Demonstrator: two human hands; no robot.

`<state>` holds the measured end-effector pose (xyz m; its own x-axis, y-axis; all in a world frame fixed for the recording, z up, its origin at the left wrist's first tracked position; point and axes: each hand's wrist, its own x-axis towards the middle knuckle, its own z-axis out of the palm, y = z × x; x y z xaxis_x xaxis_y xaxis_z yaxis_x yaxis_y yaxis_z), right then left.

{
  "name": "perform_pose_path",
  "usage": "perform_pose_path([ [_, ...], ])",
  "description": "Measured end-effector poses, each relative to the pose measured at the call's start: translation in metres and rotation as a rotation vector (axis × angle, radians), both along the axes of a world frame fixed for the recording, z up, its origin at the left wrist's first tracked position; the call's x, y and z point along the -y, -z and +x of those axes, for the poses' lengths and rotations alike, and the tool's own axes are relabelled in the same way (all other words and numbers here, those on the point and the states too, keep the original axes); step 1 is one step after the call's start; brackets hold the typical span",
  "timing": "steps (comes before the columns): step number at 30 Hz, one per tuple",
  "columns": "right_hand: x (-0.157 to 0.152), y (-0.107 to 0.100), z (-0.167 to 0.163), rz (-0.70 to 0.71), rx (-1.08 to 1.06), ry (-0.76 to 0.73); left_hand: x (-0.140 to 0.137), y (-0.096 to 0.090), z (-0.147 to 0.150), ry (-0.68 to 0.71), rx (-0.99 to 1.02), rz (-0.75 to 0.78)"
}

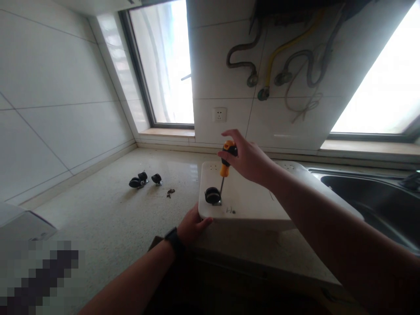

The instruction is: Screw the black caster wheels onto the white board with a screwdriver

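A white, rounded-corner plastic base (249, 192) lies on the counter. At its near left corner stands a black caster wheel (212, 195) with a metal mounting plate. My right hand (243, 153) grips an orange-and-black screwdriver (225, 168), its shaft slanting down to the plate beside the wheel. The tip's exact seat is too small to make out. Wearing a dark wristband, my left hand (193, 225) holds that same corner of the base, thumb along the front edge; its other fingers are partly hidden. Small screws (169, 192) lie on the counter to the left.
Several loose black casters (139, 180) rest on the counter (114, 218) left of the base. A steel sink (367, 197) adjoins on the right. Behind are a tiled wall with a socket (219, 114), hoses (275, 48) and windows. A white box (22, 225) sits at far left.
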<state>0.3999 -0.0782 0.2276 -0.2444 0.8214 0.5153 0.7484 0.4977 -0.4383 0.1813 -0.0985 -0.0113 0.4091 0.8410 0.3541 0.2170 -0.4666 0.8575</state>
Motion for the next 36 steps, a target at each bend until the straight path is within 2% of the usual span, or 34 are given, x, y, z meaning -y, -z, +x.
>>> perform_pose_path([
  [6,-0.009,0.002,0.015,-0.216,-0.100,-0.418,0.001,-0.003,0.001,0.009,-0.008,-0.002],
  [9,-0.014,0.004,0.018,-0.260,-0.157,-0.485,0.001,-0.002,0.000,0.008,-0.016,0.000],
  [17,-0.020,0.006,0.019,-0.171,-0.161,-0.331,0.000,-0.002,-0.001,0.011,-0.026,0.004],
  [23,-0.007,0.002,0.008,-0.029,-0.048,-0.065,0.000,0.000,-0.002,0.001,-0.035,0.014],
  [26,-0.002,0.001,0.004,0.018,0.004,0.015,0.000,0.002,-0.002,-0.005,-0.034,0.009],
  [31,0.003,0.003,0.002,0.038,0.006,0.052,0.000,0.003,-0.001,-0.010,-0.015,-0.002],
  [36,0.002,0.007,0.004,-0.006,-0.023,0.025,0.000,0.004,-0.001,-0.012,-0.011,-0.006],
])
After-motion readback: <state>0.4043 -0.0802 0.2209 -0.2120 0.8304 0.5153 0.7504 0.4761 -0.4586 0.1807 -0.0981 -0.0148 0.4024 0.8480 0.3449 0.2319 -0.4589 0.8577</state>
